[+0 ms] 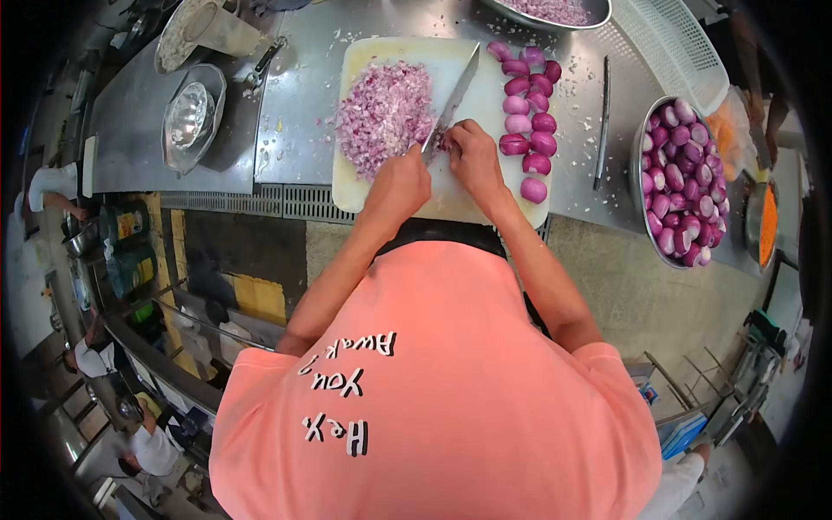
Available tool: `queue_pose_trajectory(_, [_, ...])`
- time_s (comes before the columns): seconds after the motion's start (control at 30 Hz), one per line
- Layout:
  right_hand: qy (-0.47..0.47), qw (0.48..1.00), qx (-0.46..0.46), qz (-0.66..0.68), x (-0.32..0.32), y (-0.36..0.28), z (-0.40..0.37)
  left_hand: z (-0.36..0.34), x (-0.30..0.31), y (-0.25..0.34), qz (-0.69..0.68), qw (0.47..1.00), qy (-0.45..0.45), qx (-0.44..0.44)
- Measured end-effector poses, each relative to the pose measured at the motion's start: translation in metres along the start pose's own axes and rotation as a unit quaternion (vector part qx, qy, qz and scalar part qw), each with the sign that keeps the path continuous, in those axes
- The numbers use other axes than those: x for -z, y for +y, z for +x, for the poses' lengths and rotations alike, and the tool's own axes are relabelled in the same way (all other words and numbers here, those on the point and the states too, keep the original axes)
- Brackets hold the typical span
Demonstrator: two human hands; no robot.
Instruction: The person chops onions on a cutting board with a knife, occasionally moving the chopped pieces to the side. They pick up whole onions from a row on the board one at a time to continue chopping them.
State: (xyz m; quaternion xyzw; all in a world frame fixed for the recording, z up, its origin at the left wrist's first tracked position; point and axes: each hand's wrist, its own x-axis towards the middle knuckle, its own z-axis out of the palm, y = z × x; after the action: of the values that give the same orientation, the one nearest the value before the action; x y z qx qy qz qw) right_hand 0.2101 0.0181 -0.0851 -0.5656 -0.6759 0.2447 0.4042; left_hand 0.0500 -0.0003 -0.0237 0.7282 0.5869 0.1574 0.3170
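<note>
My left hand is closed round the handle of a kitchen knife, its long blade pointing away over the cutting board. Beside the blade, my right hand has its fingertips bent and pressed together on a small dark purple onion piece, mostly hidden by the fingers and knife. A heap of chopped onion covers the board's left half. Peeled red onions, several of them, stand in two rows along the board's right edge.
A steel bowl of peeled onions stands right, past a thin dark rod. Chopped onion fills a bowl at the back, near a white perforated basket. Metal bowls and a plastic jug sit left. Other people are at the edges.
</note>
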Motion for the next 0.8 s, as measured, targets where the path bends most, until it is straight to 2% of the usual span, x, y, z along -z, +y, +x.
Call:
queue_pose_trajectory(0.1, [0.006,1.0,-0.007,0.009,-0.001,-0.002,0.002,-0.012,0.013,0.006,0.004,1.0,-0.021,0.017])
queue_pose_trajectory(0.23, [0.003,1.0,-0.003,0.004,0.0,-0.002,-0.005,0.002,-0.007,0.0,0.011,1.0,0.004,-0.011])
queue_pose_trajectory(0.4, [-0.009,1.0,0.008,-0.01,0.01,-0.002,0.003,-0.014,0.017,0.004,0.034,0.999,0.007,0.004])
queue_pose_trajectory(0.47, [-0.008,0.997,0.069,-0.039,0.009,0.002,0.003,-0.015,0.009,-0.003,0.033,0.999,-0.002,0.024])
queue_pose_trajectory(0.57, [-0.047,0.997,0.036,-0.047,0.008,-0.003,0.002,-0.006,0.007,-0.007,0.039,0.999,0.008,0.001])
queue_pose_trajectory(0.63, [-0.047,0.998,0.032,-0.036,0.005,-0.004,0.0,-0.015,0.023,0.007,0.023,0.999,-0.021,0.041])
queue_pose_trajectory(0.8, [-0.043,0.998,0.023,-0.032,0.0,-0.004,-0.003,-0.01,-0.002,-0.005,0.001,1.0,0.008,0.016])
